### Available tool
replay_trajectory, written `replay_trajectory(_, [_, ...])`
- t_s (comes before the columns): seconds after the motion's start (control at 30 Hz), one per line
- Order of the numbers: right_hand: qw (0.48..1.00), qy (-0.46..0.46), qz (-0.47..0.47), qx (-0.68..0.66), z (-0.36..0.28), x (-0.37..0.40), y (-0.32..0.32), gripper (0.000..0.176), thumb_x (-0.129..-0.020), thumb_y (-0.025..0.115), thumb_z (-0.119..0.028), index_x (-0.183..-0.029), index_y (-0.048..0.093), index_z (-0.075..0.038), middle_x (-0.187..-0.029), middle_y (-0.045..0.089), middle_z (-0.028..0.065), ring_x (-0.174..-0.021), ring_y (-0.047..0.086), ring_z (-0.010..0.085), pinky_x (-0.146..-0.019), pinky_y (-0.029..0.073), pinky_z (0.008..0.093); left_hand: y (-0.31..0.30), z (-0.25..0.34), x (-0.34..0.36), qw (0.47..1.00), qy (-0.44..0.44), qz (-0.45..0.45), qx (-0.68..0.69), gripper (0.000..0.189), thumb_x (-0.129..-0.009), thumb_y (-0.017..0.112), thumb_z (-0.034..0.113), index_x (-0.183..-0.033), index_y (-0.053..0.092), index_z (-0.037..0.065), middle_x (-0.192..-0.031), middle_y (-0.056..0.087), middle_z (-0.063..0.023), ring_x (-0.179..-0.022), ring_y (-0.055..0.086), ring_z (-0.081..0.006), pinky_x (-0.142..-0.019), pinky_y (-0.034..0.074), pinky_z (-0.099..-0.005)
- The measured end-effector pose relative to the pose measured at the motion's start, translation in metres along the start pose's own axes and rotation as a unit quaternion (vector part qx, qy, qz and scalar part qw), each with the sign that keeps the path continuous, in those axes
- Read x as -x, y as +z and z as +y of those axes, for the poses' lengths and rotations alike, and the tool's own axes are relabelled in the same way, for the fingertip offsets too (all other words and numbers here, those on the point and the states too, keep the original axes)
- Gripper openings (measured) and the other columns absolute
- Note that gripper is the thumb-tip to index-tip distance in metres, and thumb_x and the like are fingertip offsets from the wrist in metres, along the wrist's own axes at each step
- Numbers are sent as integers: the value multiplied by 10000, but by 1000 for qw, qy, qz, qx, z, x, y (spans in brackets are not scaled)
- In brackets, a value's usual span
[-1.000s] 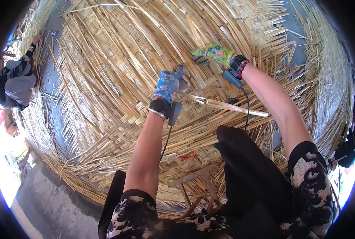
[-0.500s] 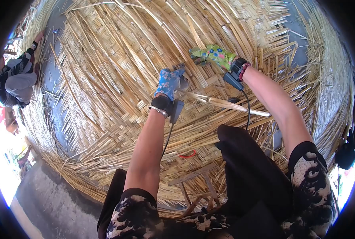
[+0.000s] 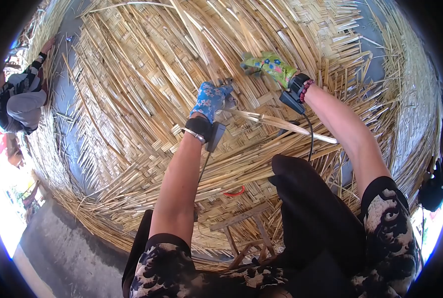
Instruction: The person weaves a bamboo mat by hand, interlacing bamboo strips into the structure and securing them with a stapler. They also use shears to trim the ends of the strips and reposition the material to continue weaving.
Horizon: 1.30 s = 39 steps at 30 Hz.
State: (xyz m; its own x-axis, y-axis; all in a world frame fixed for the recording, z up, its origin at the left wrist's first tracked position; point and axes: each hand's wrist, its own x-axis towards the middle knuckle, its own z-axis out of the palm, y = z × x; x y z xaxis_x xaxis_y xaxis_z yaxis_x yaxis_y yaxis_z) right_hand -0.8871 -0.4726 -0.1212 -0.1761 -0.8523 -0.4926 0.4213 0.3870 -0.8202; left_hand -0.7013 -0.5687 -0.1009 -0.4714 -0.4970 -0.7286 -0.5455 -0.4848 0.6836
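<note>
My left hand point(image 3: 211, 101), in a blue floral glove with greyish fingertips, is closed at the lower end of some split reed strips on the mat. A long pale reed strip point(image 3: 276, 124) runs from under this hand toward my right knee. Up and to the right, my right hand point(image 3: 270, 68) wears a green floral glove. Its fingers stretch leftward, a little blurred, just over the reeds, and I see nothing clearly gripped in them. Beneath both hands lies the woven reed mat point(image 3: 132, 107), with many loose strips along it.
A low wooden stool frame point(image 3: 241, 218) stands by my legs. A red ring-like piece point(image 3: 235, 191) lies on the reeds. At the far left another person point(image 3: 25, 99) crouches at the mat's edge. Uncut reed ends point(image 3: 403, 99) bristle along the right side. Cables hang from my wrist devices.
My right hand has shifted slightly right, and its fingers look looser. A pale strip above my left hand now lies spread further left. My left forearm has swung slightly left.
</note>
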Motion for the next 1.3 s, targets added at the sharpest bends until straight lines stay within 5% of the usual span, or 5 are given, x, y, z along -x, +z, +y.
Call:
replay_trajectory(0.4, [994, -104, 13, -26, 1, 13, -10, 380, -781, 527, -241, -1063, 487, 10, -912, 573, 92, -742, 556, 138, -689, 438, 246, 14, -1, 18, 930, 101, 182, -304, 194, -629, 614, 172, -731, 569, 12, -677, 569, -109, -677, 559, -256, -596, 453, -313])
replay_trajectory(0.5, [999, -27, 27, -13, -24, 22, 1, 421, -788, 507, -315, -1056, 493, 9, -888, 581, 87, -722, 553, 132, -677, 438, 241, 12, 13, 8, 670, 98, 35, -735, 246, -594, 602, 307, -716, 619, 95, -729, 578, -60, -721, 545, -202, -627, 424, -275])
replay_trajectory(0.77, [988, 45, -50, -139, 62, -26, -47, 381, -859, 343, -272, -1090, 442, 15, -998, 531, 130, -814, 554, 188, -685, 456, 274, 17, 15, 28, 952, 45, 151, -262, 123, -729, 482, 86, -832, 521, 32, -698, 562, -92, -681, 547, -236, -579, 435, -275])
replay_trajectory(1.1, [935, 152, -99, 304, 25, -12, -34, 282, -823, 412, -141, -1083, 454, -40, -1017, 518, 47, -906, 480, 126, -817, 362, 199, 16, 11, 27, 961, 44, 244, -124, 191, -762, 520, 181, -757, 559, -6, -612, 563, -121, -537, 546, -212, -472, 418, -321])
replay_trajectory(1.3, [967, 145, -113, -176, 77, -24, -46, 287, -833, 401, -88, -1109, 430, -15, -1052, 507, 65, -899, 487, 93, -788, 383, 190, 14, 11, 30, 973, 61, 211, -76, 138, -746, 529, 120, -790, 576, -1, -642, 579, -115, -542, 567, -210, -462, 438, -307])
